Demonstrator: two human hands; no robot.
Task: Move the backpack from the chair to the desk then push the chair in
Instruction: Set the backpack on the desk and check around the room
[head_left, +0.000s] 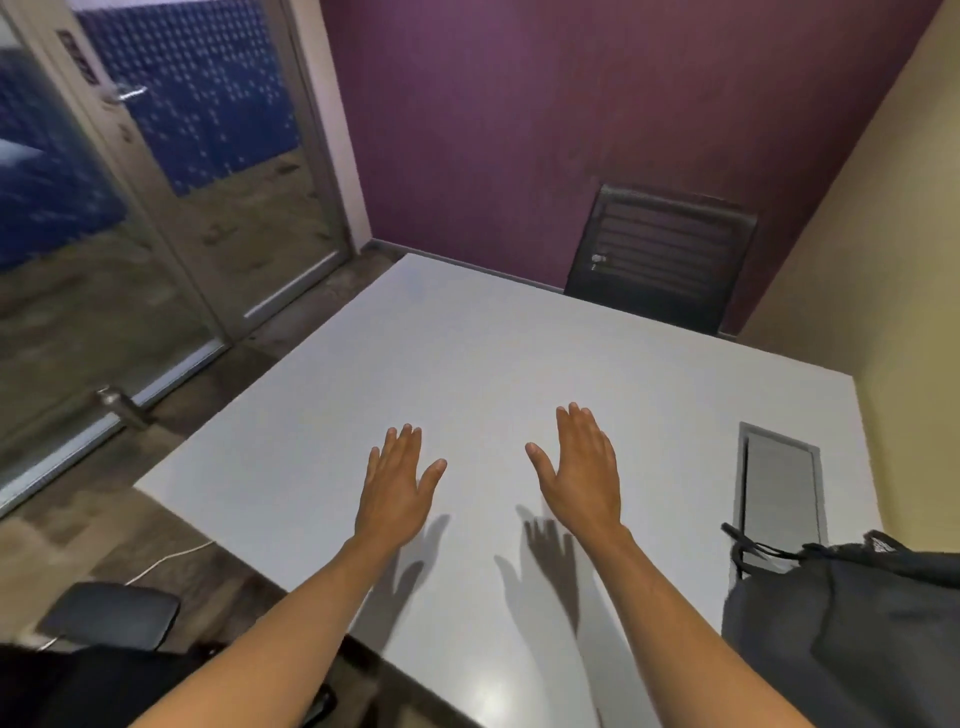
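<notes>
A dark grey backpack (852, 634) fills the lower right corner, its strap loop near the white desk (467, 364); whether it rests on the desk or a chair I cannot tell. My left hand (397, 486) and my right hand (582, 467) hover flat over the desk's middle, palms down, fingers apart, holding nothing. Both cast shadows on the desk. A black chair part (111, 613) shows at the lower left beside the desk's near corner, under my left forearm.
Another dark chair (660, 260) stands at the desk's far side against the purple wall. A grey cable hatch (779, 483) is set in the desk at the right. Glass doors (156, 208) line the left, and a white cable (171, 558) lies on the floor.
</notes>
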